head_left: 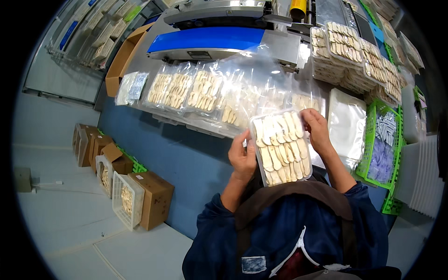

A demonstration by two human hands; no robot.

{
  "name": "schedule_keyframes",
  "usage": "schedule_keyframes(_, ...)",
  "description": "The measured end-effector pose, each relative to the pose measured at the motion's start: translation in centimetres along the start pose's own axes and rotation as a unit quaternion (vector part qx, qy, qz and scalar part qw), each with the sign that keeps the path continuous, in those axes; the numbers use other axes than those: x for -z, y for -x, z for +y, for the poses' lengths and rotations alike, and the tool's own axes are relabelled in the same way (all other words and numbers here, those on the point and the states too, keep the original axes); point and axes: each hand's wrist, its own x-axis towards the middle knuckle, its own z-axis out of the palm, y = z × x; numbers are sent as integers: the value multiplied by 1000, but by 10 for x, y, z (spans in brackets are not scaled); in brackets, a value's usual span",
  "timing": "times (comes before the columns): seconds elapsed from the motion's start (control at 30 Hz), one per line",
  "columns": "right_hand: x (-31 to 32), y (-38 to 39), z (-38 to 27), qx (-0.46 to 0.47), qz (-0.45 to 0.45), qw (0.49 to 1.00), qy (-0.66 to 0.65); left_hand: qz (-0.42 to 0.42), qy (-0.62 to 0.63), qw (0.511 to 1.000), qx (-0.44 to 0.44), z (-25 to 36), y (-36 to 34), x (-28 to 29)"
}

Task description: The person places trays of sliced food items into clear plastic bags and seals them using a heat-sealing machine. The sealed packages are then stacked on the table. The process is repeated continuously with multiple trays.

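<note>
Between my two hands is a clear plastic tray [282,149], tilted toward me close to my body. Rows of pale slices that look like mushroom fill it. My left hand [242,156] grips the tray's left edge, thumb up against the side. At the upper right corner my right hand [317,128] holds the rim, its fingers partly hidden behind it. Just beyond, clear plastic bags [245,93] spread over the steel table, with a bagged tray of slices [205,89] among several at the left.
A sealing machine with a blue cover [205,42] stands behind the bags. Stacked filled trays [347,49] rise at the right, near flat clear bags [346,121] and a green basket of small packets [380,144]. Cardboard boxes [151,198] sit on the floor at left.
</note>
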Motion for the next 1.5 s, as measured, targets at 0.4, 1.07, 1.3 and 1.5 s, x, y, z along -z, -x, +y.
schedule_keyframes(0.4, 62, 85, 3, -213, -280, 926, 135, -310, 151, 884, 317, 10, 62, 66)
schedule_keyframes(1.07, -61, -30, 80, -253, 99, 926, -262, -92, 2, 957, 274, -113, 50, -54)
schedule_keyframes(1.3, 20, -5, 37, -101, -1, 995, -22, -97, 48, 944, 312, -123, 21, -4)
schedule_keyframes(1.5, 60, 44, -46, -122, -191, 958, 175, -244, 445, 735, 449, -82, -29, 13)
